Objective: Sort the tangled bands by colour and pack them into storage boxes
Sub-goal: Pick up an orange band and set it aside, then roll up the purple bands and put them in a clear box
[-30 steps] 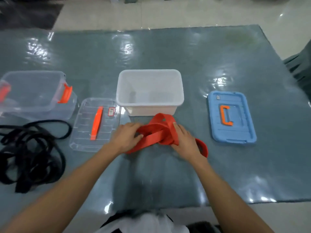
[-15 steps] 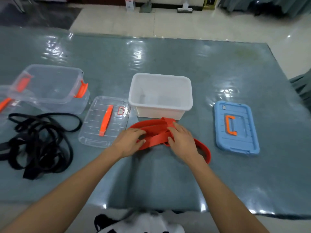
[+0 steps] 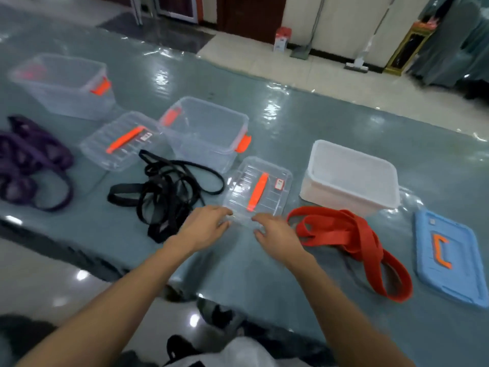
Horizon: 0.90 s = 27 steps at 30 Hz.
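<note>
Clear lid [image 3: 260, 193] (near edge) | left hand [image 3: 203, 227] touching, relaxed | right hand [image 3: 275, 231] touching, relaxed

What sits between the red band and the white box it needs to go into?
Nothing visible. The red band lies on the table directly in front of the white box, which is open with no lid on it. The blue lid lies off to the side. Neither hand holds the band.

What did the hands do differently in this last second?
Both hands let go of the red band, which now lies loose in front of the white box. The left hand and right hand moved left to the near edge of a clear lid. Boxes, lids and black bands stayed put.
</note>
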Each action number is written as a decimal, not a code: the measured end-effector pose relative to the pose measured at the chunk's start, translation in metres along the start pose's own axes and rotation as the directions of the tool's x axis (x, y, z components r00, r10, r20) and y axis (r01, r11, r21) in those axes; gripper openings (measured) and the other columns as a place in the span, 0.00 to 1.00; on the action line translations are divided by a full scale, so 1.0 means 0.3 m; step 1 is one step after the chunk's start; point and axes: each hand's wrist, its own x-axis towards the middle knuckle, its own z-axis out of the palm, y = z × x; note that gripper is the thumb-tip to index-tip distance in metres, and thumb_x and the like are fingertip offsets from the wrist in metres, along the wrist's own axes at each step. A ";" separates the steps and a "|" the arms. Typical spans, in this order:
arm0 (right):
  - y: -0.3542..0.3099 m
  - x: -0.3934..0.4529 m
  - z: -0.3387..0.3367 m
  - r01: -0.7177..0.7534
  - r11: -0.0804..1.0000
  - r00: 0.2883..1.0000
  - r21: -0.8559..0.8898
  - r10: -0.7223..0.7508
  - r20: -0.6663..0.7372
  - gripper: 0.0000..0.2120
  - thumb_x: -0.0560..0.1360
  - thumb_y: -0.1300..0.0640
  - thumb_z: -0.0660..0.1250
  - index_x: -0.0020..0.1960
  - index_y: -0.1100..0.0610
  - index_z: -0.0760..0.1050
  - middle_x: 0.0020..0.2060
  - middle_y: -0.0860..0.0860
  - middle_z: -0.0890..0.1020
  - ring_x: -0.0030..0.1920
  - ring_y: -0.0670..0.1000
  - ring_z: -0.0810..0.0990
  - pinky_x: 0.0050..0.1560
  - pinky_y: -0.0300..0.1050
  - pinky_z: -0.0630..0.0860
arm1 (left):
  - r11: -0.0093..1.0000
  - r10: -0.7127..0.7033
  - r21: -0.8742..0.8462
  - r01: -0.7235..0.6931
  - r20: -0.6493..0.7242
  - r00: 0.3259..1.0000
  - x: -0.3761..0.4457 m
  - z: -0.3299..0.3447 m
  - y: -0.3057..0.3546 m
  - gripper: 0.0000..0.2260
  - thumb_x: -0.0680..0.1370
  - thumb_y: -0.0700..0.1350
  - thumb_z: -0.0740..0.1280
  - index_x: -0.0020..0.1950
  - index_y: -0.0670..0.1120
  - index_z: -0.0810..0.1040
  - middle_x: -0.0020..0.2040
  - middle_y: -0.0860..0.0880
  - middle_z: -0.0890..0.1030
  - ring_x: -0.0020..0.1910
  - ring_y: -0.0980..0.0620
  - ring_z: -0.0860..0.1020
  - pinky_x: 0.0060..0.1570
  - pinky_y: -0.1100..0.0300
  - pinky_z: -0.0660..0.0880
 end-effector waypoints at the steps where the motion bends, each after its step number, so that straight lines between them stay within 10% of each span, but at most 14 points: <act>1: -0.074 0.025 0.029 0.022 1.000 0.999 -0.009 -0.022 0.025 0.18 0.78 0.55 0.63 0.68 0.53 0.75 0.66 0.51 0.78 0.66 0.55 0.75 0.66 0.50 0.71 | 1.000 -0.026 -0.013 0.026 -0.015 1.000 -0.043 -0.027 -0.068 0.16 0.82 0.52 0.63 0.69 0.52 0.76 0.65 0.50 0.80 0.65 0.46 0.77 0.62 0.52 0.73; 13: -0.877 0.264 0.326 0.344 0.939 0.902 -0.006 -0.328 0.282 0.17 0.80 0.54 0.64 0.68 0.52 0.75 0.66 0.50 0.79 0.64 0.53 0.77 0.64 0.50 0.75 | 0.883 -0.449 -0.243 0.401 -0.192 0.873 -0.614 -0.247 -0.761 0.17 0.82 0.53 0.63 0.70 0.51 0.77 0.69 0.50 0.78 0.68 0.47 0.75 0.67 0.50 0.71; 27: -1.425 0.496 0.559 0.611 0.791 0.709 0.039 -0.569 0.418 0.20 0.80 0.54 0.65 0.71 0.55 0.74 0.67 0.52 0.78 0.68 0.53 0.74 0.69 0.46 0.69 | 0.754 -0.651 -0.383 0.534 -0.325 0.686 -0.991 -0.334 -1.066 0.14 0.83 0.50 0.64 0.68 0.51 0.77 0.61 0.50 0.82 0.58 0.50 0.78 0.53 0.57 0.74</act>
